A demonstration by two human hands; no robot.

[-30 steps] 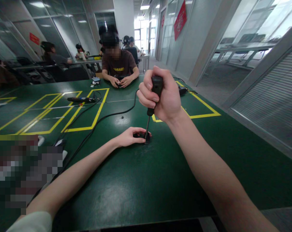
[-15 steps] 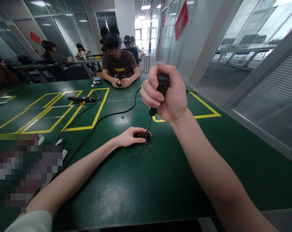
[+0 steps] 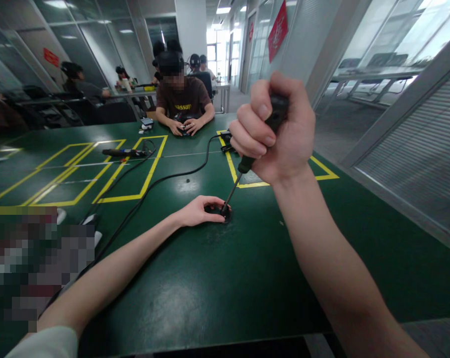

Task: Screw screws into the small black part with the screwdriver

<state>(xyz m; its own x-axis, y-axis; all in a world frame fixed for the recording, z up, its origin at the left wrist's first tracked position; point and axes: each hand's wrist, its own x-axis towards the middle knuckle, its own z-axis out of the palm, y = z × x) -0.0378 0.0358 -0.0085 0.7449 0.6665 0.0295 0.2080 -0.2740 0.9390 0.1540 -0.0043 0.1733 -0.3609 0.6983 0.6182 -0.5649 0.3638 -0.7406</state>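
Observation:
My right hand [image 3: 279, 132] is wrapped round the dark handle of a screwdriver [image 3: 233, 191], whose thin shaft slants down and left. Its tip meets a small black round part [image 3: 227, 216] lying on the green table. My left hand [image 3: 204, 211] pinches that part from the left between thumb and fingers. The fingers hide much of the part, and I cannot make out its exact kind.
A black cable [image 3: 165, 177] crosses the green table [image 3: 195, 293]. An electric screwdriver [image 3: 124, 152] lies by the yellow tape outlines [image 3: 150, 174]. Across the table sits a person [image 3: 184, 99] holding something dark. A tiny dark piece [image 3: 188, 180] lies mid-table.
My right hand has moved up and to the right, tilting the screwdriver further right while its tip stays at the black part. My left hand has hardly moved.

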